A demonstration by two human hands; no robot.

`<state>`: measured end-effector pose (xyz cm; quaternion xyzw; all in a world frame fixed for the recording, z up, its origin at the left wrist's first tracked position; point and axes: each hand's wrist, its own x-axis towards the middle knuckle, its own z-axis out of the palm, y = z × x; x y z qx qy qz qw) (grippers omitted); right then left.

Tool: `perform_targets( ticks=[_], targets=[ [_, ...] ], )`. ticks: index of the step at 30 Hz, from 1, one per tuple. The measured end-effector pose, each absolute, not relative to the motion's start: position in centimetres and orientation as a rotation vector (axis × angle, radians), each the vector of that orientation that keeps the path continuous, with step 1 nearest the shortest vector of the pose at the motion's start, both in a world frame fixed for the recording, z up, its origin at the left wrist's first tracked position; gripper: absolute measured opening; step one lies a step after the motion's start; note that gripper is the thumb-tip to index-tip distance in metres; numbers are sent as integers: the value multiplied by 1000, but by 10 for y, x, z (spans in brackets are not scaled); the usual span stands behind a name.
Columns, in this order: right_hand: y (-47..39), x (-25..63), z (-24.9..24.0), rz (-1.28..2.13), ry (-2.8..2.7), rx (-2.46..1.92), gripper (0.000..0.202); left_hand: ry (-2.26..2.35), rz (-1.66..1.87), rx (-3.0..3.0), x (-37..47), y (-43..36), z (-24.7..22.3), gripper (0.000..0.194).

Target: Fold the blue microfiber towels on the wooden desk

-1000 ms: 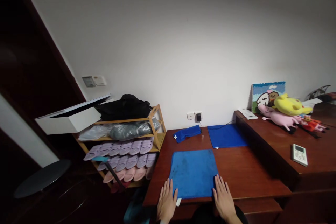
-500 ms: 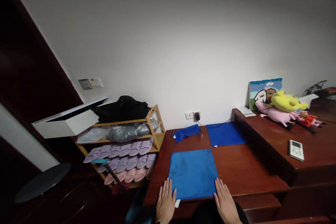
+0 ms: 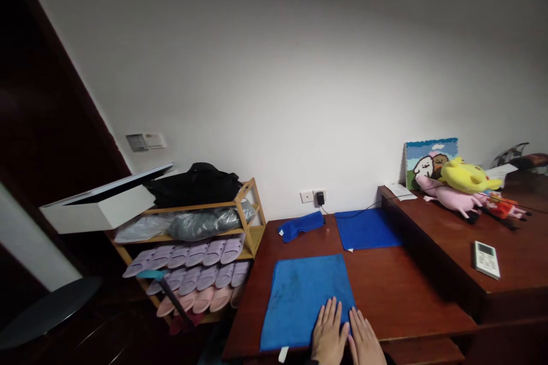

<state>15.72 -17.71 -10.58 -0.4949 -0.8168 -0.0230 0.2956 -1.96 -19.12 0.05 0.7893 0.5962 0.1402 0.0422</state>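
Note:
A light blue cloth (image 3: 299, 296), square with a white tag at its near left corner and a few dark stains, lies spread on the brown wooden table (image 3: 385, 296). My left hand (image 3: 329, 331) rests flat on its near right part, fingers stretched forward. Right beside it, my right hand (image 3: 365, 337) lies flat along the cloth's right edge, fingers extended. Neither hand grips anything. Behind are a folded dark blue cloth (image 3: 302, 226) and a flat dark blue cloth (image 3: 367, 229).
To the left stands a wooden rack (image 3: 252, 211) with slippers (image 3: 205, 276), a black bag (image 3: 197, 185) and a white box (image 3: 103, 205). A raised desk (image 3: 454, 239) on the right carries plush toys (image 3: 471, 174) and a white remote (image 3: 486, 259). A plugged-in adapter (image 3: 320, 198) trails a cable.
My left hand has moved from the cloth's left edge across to its right side, now next to my right hand. The view has tilted up slightly.

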Motion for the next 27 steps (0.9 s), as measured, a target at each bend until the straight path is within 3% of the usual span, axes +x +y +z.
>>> perform_targets(
  ticks=[6, 11, 17, 27],
  targets=[
    [-192, 153, -86, 41, -2089, -1405, 58, 2218, 233, 2172, -126, -205, 11, 64],
    [-198, 153, -79, 106, -2100, -1447, 60, 2477, 244, 2064, -197, -225, -8, 63],
    [-194, 153, -60, 192, -2114, -1546, 61, 2552, 452, 2158, -204, -230, -35, 63],
    [-107, 125, 23, 410, -2216, -1825, 67, 2573, 553, 2206, -205, -228, -41, 62]
  ],
)
